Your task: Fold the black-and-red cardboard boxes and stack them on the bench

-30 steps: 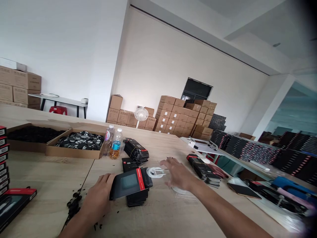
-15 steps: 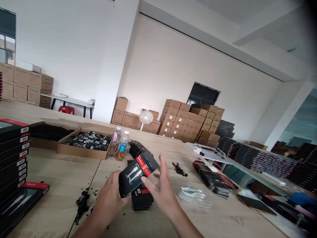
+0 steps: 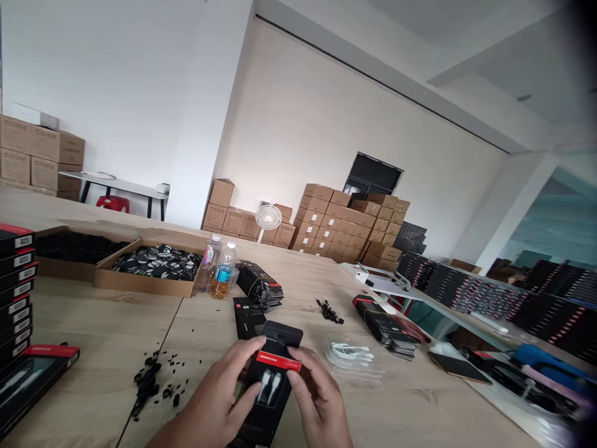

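Between my hands is a black and red cable box (image 3: 269, 387), its top flap raised and a white cable printed or showing on its front. My left hand (image 3: 224, 393) grips its left side, thumb on the front. On the right edge, my right hand (image 3: 318, 391) pinches near the red band. Behind it lie flat black packages (image 3: 248, 316) and a banded bundle of flat boxes (image 3: 259, 283). To the right, white cables in clear plastic bags (image 3: 349, 354) rest on the table. Small black pieces (image 3: 148, 381) are scattered at the left.
Finished-looking cable boxes (image 3: 16, 298) are stacked at far left. Two cardboard trays (image 3: 144, 289) of black parts and two bottles (image 3: 222, 274) stand behind. Another banded bundle (image 3: 382, 326) and a small black pile (image 3: 330, 312) lie at right. Cartons (image 3: 340, 218) line the wall.
The box has come down and nearer, turned from slanted to more upright. My right hand, which had its fingers spread, has closed on its right edge. The view has shifted slightly right.
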{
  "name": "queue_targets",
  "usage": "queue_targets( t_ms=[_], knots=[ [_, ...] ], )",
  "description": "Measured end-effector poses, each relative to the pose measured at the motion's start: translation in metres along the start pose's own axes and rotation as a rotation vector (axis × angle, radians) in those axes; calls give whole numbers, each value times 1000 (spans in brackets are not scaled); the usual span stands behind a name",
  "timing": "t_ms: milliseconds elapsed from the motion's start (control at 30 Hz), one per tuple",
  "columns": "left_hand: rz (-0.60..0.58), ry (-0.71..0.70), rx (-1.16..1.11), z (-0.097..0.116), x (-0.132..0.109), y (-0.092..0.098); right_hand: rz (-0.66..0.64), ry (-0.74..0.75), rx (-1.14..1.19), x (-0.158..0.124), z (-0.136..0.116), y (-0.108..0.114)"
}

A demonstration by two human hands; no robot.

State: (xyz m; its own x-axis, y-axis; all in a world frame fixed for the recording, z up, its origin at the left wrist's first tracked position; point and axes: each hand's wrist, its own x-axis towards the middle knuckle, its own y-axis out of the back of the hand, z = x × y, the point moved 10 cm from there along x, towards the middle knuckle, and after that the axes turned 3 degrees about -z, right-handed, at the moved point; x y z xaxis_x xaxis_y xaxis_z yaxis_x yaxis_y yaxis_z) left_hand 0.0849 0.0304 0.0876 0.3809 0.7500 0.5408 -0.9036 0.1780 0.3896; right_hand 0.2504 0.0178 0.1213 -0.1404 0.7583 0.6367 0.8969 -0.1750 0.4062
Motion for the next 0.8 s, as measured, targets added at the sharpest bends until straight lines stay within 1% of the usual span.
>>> queue_targets(
  t_ms=[67,100,233,333,433,500,567,667,733,800],
  knots=[
    [-38,-49,73,13,1,2,15,78,-85,2,-17,4],
    [-36,-69,105,19,1,5,15,107,-121,3,-25,5],
    [87,-139,186,34,1,20,8,192,-195,5,-46,7],
    [163,-170,141,35,-5,19,25,210,-167,2,-54,10],
    [247,-118,69,29,-12,22,0,191,-96,0,-60,10],
    [219,-64,62,30,-13,21,-55,164,-58,2,-65,7],
    [146,5,77,34,-10,21,-110,126,-40,5,-67,5],
    [59,76,76,50,-1,25,-165,85,-20,12,-70,6],
    [-1,93,59,63,7,25,-187,66,10,17,-70,7],
    [-36,116,52,72,14,25,-194,39,32,22,-68,7]
  ],
)
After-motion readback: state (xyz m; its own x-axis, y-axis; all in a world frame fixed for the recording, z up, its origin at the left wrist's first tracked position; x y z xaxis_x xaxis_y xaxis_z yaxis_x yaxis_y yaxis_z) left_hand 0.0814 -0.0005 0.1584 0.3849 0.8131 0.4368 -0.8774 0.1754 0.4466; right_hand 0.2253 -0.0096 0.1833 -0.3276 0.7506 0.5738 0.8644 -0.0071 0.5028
